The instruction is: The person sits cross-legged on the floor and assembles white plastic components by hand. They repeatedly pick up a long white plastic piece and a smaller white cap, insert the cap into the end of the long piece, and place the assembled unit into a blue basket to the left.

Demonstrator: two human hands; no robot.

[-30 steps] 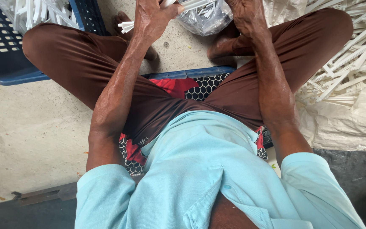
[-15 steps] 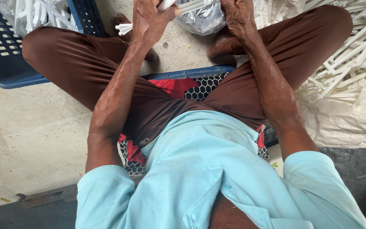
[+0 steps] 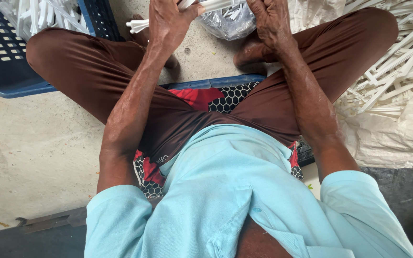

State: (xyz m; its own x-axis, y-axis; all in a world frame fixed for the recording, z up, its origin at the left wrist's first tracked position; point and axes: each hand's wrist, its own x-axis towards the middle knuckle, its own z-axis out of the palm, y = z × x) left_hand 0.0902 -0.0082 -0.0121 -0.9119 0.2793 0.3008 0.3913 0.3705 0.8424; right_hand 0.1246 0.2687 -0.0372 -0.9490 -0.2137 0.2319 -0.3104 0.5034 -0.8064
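At the frame's top edge, which cuts off the fingertips, left hand (image 3: 168, 21) and right hand (image 3: 268, 19) each close their grip on white plastic strips (image 3: 216, 5) above a clear bag (image 3: 230, 24), blue crate (image 3: 5, 57) left, strip pile (image 3: 397, 62) right.

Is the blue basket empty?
No, the blue basket by the person's left knee has a heap of white plastic sticks lying in it.

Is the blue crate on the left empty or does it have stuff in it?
Not empty: the blue crate holds white plastic sticks piled at its far end; nearer, its perforated bottom shows bare.
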